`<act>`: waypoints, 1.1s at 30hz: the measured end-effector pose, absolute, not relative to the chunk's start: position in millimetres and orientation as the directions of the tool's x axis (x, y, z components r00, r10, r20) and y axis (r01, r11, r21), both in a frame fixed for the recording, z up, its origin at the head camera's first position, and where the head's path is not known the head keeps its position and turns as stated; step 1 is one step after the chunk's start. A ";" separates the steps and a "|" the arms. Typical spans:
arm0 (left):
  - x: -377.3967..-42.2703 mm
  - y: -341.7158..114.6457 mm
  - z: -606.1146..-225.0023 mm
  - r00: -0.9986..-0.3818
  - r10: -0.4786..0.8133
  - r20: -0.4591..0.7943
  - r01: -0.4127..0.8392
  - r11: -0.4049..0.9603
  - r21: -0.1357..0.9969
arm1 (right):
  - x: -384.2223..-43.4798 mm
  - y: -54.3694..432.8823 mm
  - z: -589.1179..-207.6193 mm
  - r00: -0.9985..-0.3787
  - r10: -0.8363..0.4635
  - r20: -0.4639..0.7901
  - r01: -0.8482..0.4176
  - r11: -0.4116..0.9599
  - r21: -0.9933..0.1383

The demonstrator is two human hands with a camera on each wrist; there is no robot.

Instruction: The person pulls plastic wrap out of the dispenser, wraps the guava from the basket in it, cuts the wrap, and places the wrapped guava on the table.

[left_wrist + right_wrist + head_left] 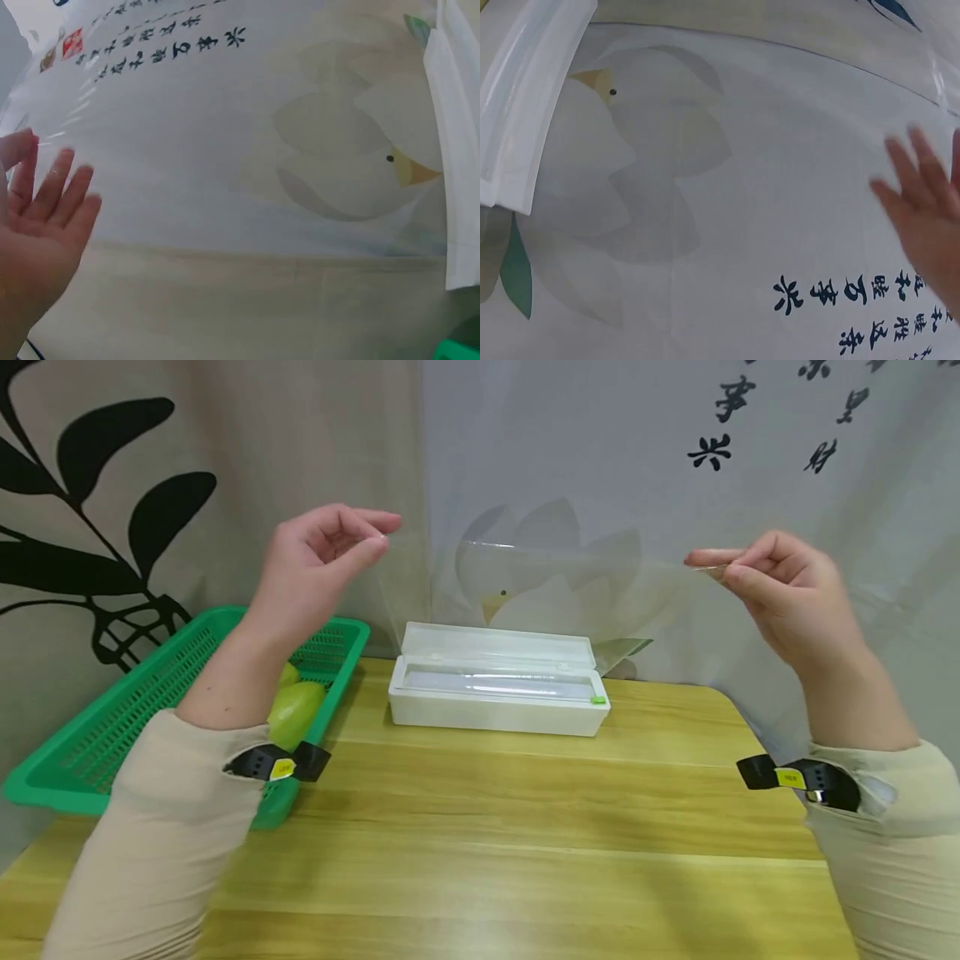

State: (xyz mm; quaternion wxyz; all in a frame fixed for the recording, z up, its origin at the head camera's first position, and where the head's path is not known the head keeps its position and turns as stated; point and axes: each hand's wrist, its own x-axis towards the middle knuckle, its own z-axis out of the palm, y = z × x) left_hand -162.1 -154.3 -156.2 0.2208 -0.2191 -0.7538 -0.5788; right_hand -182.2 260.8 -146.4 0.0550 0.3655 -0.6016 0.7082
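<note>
A clear sheet of cling film point(491, 544) stretches through the air between both hands, seen mainly by its glints. At its left end, my left hand point(322, 547) pinches it between thumb and forefinger. My right hand point(787, 593) pinches the other end, where the film bunches at the fingertips. In the left wrist view, glints on the film run up from the left hand point(49, 225), whose other fingers are spread. Below and behind the film stands a white cling film dispenser point(495, 710) with its lid raised and a roll point(498, 683) inside.
A green basket point(67, 772) with green-yellow fruit point(295, 714) stands at the left, partly hidden by the left forearm. The dispenser sits near the back of the wooden table point(480, 827). Behind it hangs a printed curtain point(600, 443).
</note>
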 end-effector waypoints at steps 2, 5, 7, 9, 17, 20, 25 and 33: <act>-159.8 -155.9 -158.3 -0.802 0.147 0.579 0.597 0.175 0.783 | -182.8 263.9 -149.5 -0.652 -0.466 0.598 -0.515 -0.307 -0.800; -156.8 -157.5 -161.6 -0.782 0.232 0.579 0.609 0.089 0.788 | -183.1 266.1 -154.2 -0.563 -0.558 0.610 -0.504 -0.353 -0.788; -154.4 -158.4 -164.3 -0.778 0.260 0.572 0.603 0.051 0.796 | -182.7 267.1 -157.2 -0.527 -0.590 0.612 -0.490 -0.377 -0.786; -151.4 -159.2 -167.1 -0.781 0.275 0.561 0.590 0.028 0.807 | -181.6 268.8 -160.5 -0.496 -0.612 0.616 -0.471 -0.407 -0.783; -135.6 -168.7 -189.3 -0.708 0.498 0.501 0.531 -0.093 0.842 | -172.7 277.9 -181.5 -0.325 -0.762 0.561 -0.364 -0.446 -0.817; -130.0 -174.4 -204.3 -0.609 0.644 0.462 0.490 -0.152 0.858 | -164.3 283.5 -193.5 -0.280 -0.827 0.487 -0.345 -0.387 -0.855; -119.0 -180.0 -233.8 -0.521 0.791 0.321 0.366 -0.132 0.921 | -149.5 291.7 -217.2 -0.265 -0.906 0.329 -0.355 -0.226 -0.907; -102.5 -176.3 -285.4 -0.452 0.887 0.094 0.165 -0.021 0.986 | -131.7 290.9 -262.2 -0.203 -0.976 0.076 -0.175 -0.040 -0.984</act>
